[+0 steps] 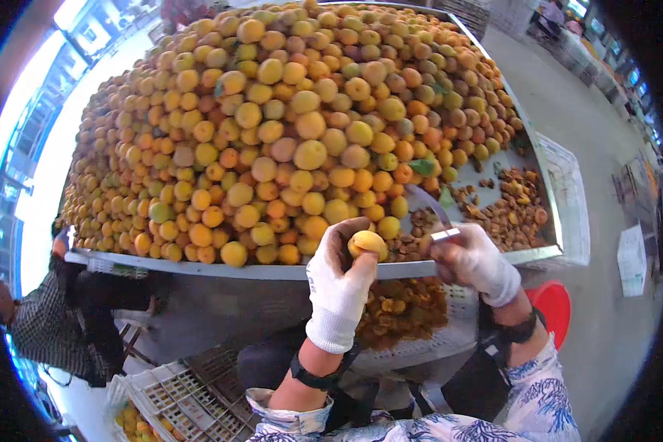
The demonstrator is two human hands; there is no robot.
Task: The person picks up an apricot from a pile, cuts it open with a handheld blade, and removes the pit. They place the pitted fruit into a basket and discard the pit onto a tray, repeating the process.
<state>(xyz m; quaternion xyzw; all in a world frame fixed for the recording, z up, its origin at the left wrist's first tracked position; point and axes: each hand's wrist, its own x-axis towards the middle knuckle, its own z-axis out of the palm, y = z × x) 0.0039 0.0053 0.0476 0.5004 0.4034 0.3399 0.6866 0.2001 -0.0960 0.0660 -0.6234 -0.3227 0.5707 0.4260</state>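
Observation:
My left hand (342, 282), in a white knit glove, holds a yellow-orange apricot (368, 244) between thumb and fingers above the front edge of a metal-rimmed table. A dark slit or crease runs along the fruit. To its right my right hand (475, 257), gloved too and partly blurred, grips a curved blade (428, 201) with a white collar; its handle is mostly hidden in the fist. The blade points up and left, apart from the held fruit. A large heap of apricots (309, 127) covers most of the table, and brown pits (516, 204) lie at its right.
Below my hands, a white plastic crate (414, 353) contains orange-brown fruit pieces (403, 309). A red basin (555, 309) stands at right. More crates (166, 395) are at lower left, near a seated person (61, 331). The table's metal rim (199, 268) runs before me.

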